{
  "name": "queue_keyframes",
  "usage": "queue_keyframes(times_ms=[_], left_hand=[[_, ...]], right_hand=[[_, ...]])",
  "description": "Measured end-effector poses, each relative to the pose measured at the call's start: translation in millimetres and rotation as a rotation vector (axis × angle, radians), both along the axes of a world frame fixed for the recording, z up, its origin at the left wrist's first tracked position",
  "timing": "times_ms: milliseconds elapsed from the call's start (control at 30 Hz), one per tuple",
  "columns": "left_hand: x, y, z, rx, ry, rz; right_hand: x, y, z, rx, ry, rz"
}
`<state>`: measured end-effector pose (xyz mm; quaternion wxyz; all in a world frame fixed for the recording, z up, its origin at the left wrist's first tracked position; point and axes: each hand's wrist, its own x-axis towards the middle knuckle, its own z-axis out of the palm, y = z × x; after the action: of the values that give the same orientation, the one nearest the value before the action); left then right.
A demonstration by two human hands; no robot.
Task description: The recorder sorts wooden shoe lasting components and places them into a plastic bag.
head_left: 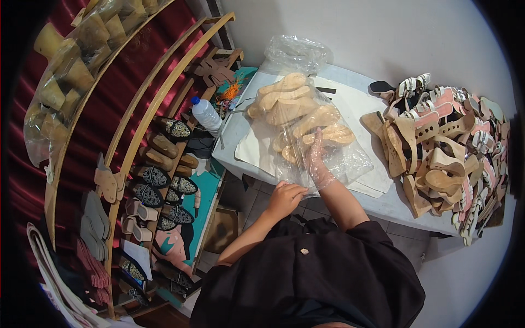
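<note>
A clear plastic bag (350,165) lies on the table with several light wooden shoe soles (293,111) inside it. My left hand (286,198) is closed on the bag's near edge, by its mouth. Through that mouth my right hand (315,154) reaches in, covered by the film up to the wrist. Its fingers are stretched out against the nearest soles, partly blurred by the shiny plastic.
White sheets (363,115) cover part of the table (350,76). Wooden soles and strapped sandals form a heap (437,147) on the right. Another crumpled clear bag (298,53) lies behind. A shoe rack (143,123) and a blue-capped bottle (206,116) stand on the left.
</note>
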<state>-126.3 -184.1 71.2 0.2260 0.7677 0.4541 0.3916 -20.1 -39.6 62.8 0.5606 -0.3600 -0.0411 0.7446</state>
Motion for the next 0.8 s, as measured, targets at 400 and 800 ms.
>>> queue_keyframes(times_ms=[400, 800], left_hand=[[14.5, 19.3, -16.8, 0.001, 0.186, -0.036], [7.6, 28.8, -7.8, 0.071, 0.198, -0.042]], right_hand=[[24.4, 19.8, -138.6, 0.113, -0.169, -0.127], [24.1, -9.9, -67.7, 0.141, -0.033, -0.079]])
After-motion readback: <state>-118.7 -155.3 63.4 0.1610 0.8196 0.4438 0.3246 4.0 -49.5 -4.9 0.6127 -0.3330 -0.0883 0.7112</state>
